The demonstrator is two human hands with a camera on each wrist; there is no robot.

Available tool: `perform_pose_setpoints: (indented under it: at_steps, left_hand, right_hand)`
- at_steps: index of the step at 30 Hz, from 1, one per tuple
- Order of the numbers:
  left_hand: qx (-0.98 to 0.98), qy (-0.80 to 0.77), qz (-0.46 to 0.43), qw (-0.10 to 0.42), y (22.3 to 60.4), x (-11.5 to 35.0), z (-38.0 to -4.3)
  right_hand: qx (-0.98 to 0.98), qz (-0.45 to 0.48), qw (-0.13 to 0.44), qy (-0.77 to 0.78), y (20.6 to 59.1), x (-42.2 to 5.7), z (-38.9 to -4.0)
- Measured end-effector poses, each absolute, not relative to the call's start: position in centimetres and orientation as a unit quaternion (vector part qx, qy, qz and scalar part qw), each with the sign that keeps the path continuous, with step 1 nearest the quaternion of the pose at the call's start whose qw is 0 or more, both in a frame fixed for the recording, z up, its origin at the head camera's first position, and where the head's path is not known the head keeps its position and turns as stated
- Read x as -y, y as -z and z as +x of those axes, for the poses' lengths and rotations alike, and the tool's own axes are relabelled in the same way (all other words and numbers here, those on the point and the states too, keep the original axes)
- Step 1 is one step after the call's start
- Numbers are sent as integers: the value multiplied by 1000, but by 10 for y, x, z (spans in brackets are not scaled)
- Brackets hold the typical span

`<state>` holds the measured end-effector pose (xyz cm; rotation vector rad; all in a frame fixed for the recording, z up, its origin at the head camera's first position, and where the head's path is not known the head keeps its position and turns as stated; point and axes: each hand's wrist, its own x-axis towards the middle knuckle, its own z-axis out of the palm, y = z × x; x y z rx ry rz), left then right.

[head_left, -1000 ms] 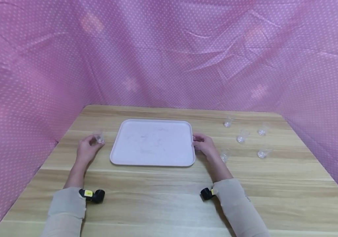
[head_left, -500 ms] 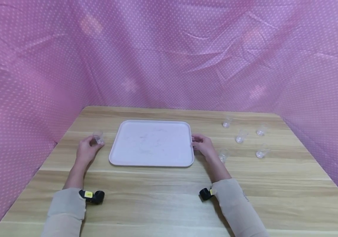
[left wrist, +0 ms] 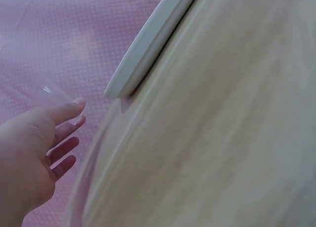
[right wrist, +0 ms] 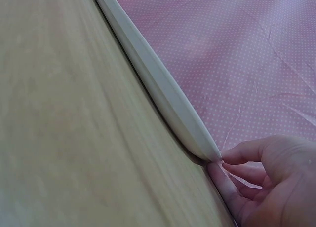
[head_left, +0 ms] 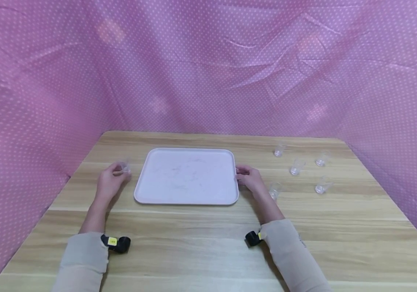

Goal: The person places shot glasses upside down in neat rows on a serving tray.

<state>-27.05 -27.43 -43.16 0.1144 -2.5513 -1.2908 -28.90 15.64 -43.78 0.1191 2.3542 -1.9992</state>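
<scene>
Left of the tray, my left hand (head_left: pixel 109 182) pinches a small clear cup (head_left: pixel 124 166) between thumb and index finger. In the left wrist view the cup (left wrist: pixel 57 94) is see-through and tilted, raised above the table's surface level, and the other fingers of that hand (left wrist: pixel 29 153) are loosely bent. A white rectangular tray (head_left: pixel 186 176) lies flat on the table, with faint marks on its surface. At its right rim, my right hand (head_left: pixel 251 178) grips the edge. The right wrist view shows a finger on top of the tray's rim (right wrist: pixel 163 89) and another right beneath it.
Several more clear cups stand on the right side of the wooden table (head_left: pixel 193 243), including one cup (head_left: pixel 275 190) close beside the right forearm and another cup (head_left: pixel 297 167) farther out. A pink dotted curtain (head_left: pixel 208 73) surrounds the table's back and sides.
My left hand has shifted slightly right and up, and the cup in it has moved and tilted. The right hand and tray keep their place.
</scene>
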Motion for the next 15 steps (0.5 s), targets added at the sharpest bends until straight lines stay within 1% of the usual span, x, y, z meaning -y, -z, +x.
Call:
perform_pose_setpoints:
  at_steps: [4,15]
  left_hand:
    - [883,447,40,137,424,268,-270]
    - [861,496,57,97,403,247,-266]
  right_hand:
    - [-763,39,27,644,438,-157,-290]
    - [-759,42,27,650,438,-156,-290]
